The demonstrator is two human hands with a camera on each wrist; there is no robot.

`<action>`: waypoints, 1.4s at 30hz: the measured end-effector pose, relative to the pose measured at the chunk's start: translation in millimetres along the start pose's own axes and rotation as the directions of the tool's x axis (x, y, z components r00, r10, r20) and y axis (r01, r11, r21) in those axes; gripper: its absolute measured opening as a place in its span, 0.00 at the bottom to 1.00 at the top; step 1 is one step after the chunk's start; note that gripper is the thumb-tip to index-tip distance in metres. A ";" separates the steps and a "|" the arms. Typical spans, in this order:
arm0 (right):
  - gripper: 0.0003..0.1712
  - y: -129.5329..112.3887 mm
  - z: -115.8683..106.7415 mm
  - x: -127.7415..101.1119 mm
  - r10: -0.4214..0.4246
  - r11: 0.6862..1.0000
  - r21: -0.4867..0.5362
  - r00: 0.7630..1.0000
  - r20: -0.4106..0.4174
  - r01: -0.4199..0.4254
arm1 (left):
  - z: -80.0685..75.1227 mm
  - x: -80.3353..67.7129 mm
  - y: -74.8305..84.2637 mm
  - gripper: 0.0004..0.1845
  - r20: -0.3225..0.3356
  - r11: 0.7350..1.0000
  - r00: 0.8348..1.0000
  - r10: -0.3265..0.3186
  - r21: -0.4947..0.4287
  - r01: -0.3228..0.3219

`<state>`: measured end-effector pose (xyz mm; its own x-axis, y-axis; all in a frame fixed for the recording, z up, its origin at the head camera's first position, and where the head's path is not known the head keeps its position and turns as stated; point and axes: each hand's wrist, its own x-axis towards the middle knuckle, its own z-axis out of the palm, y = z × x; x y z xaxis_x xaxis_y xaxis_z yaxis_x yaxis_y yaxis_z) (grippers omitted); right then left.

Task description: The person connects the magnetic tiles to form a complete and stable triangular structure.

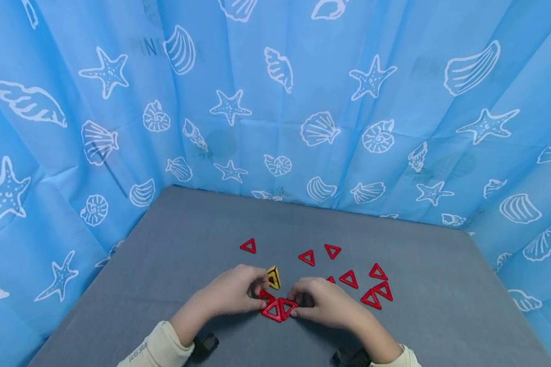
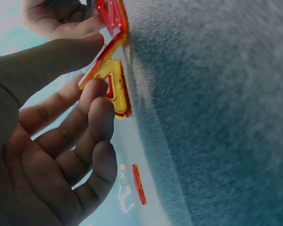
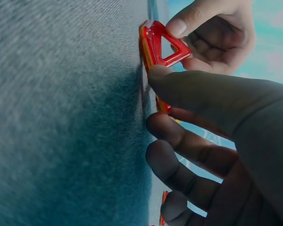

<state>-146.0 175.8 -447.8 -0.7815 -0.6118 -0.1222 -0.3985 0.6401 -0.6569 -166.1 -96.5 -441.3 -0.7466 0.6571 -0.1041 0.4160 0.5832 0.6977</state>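
Two hands meet on the grey desk (image 1: pixel 174 265): the left hand (image 1: pixel 231 293) pinches a yellow triangle tile (image 1: pixel 273 278), the right hand (image 1: pixel 323 303) pinches joined red triangle tiles (image 1: pixel 279 308) between them; loose red triangles (image 1: pixel 376 295) lie beyond the right hand.

Readable text: one item only. Blue curtain (image 1: pixel 303 76), upper left of the head view: faint dark capital letters showing through the fabric, too dim to make out as a word. Sleeve (image 1: pixel 151 349) of the left arm: small dark print, illegible.
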 end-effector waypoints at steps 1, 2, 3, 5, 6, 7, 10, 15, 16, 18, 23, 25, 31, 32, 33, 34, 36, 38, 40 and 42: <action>0.11 -0.7 -0.4 0.0 0.000 1.000 0.002 1.000 -0.003 0.000 | -1.1 -0.4 0.5 0.11 0.007 1.000 1.000 0.008 -0.018 -0.008; 0.11 -1.3 -0.6 0.0 -0.001 1.000 0.008 1.000 -0.005 0.001 | -2.2 -0.9 0.9 0.11 0.016 0.999 1.000 0.015 -0.036 -0.014; 0.12 -2.1 -0.7 -0.2 -0.002 1.000 0.014 1.000 -0.006 0.002 | -3.1 -1.7 1.5 0.11 0.025 0.998 0.999 0.021 -0.055 -0.020; 0.12 -3.1 -0.3 -0.9 -0.006 1.000 0.025 1.000 -0.012 0.006 | -4.4 -3.0 1.7 0.11 0.040 0.996 0.999 0.030 -0.085 -0.026; 0.12 -3.3 0.2 -1.5 -0.010 1.000 0.028 1.000 -0.017 0.011 | -4.7 -3.3 1.3 0.12 0.045 0.995 0.998 0.033 -0.098 -0.028; 0.11 -3.6 0.7 -2.1 -0.017 0.999 0.033 1.000 -0.023 0.018 | -5.1 -3.8 1.3 0.12 0.051 0.993 0.998 0.037 -0.111 -0.031; 0.10 -4.3 1.9 -3.4 -0.048 0.997 0.056 0.998 -0.040 0.050 | -5.8 -4.0 0.6 0.12 0.063 0.990 0.997 0.044 -0.134 -0.035; 0.09 -6.2 4.4 -3.0 -0.108 0.985 0.128 0.993 -0.049 0.114 | -4.7 -3.9 1.4 0.09 0.093 0.981 0.993 0.069 -0.189 -0.050; 0.09 -6.5 5.0 -2.9 -0.116 0.983 0.140 0.992 -0.050 0.122 | -3.9 -4.1 1.4 0.08 0.101 0.978 0.992 0.071 -0.200 -0.050; 0.09 -6.7 6.5 -2.7 -0.129 0.978 0.157 0.990 -0.054 0.136 | -2.2 -4.4 1.3 0.07 0.115 0.974 0.990 0.076 -0.220 -0.050; 0.08 -7.6 9.2 -2.3 -0.156 0.969 0.182 0.985 -0.074 0.167 | 2.0 -3.9 1.5 0.04 0.117 0.970 0.988 0.095 -0.236 -0.066; 0.07 -9.0 9.8 -2.1 -0.167 0.966 0.185 0.982 -0.084 0.180 | 3.3 -3.3 1.6 0.04 0.113 0.969 0.988 0.106 -0.235 -0.077; 0.07 -11.2 12.6 -1.5 -0.192 0.961 0.185 0.977 -0.093 0.207 | 6.1 -2.1 0.2 0.03 0.110 0.966 0.986 0.123 -0.240 -0.094; 0.07 -11.1 13.1 -1.5 -0.194 0.960 0.185 0.977 -0.094 0.209 | 6.3 -2.0 -0.1 0.03 0.110 0.966 0.986 0.125 -0.241 -0.096; 0.06 -11.0 13.5 -1.4 -0.196 0.960 0.183 0.976 -0.095 0.211 | 6.5 -1.8 -0.2 0.04 0.110 0.966 0.986 0.128 -0.239 -0.099; 0.06 -11.0 13.8 -1.3 -0.199 0.960 0.178 0.975 -0.099 0.214 | 6.5 -1.6 -0.2 0.04 0.109 0.966 0.985 0.131 -0.237 -0.102; 0.06 -11.1 14.0 -0.9 -0.204 0.961 0.168 0.973 -0.106 0.220 | 5.8 -1.2 -0.1 0.05 0.103 0.967 0.985 0.139 -0.230 -0.112; 0.06 -11.5 13.9 -0.4 -0.205 0.962 0.158 0.972 -0.112 0.222 | 5.0 -0.8 0.3 0.06 0.097 0.968 0.985 0.145 -0.219 -0.121; 0.06 -11.9 13.9 -0.1 -0.205 0.963 0.152 0.972 -0.115 0.222 | 4.4 -0.9 0.6 0.07 0.095 0.970 0.985 0.146 -0.209 -0.123; 0.06 -11.9 14.1 -0.1 -0.203 0.963 0.156 0.973 -0.112 0.219 | 4.2 -1.4 1.0 0.07 0.100 0.972 0.985 0.141 -0.203 -0.119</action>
<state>-134.4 161.7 -450.4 -0.7329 -0.6733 0.0976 -0.4799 0.4099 -0.7756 -162.4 -94.8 -443.5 -0.6245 0.7774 -0.0749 0.3879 0.3919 0.8343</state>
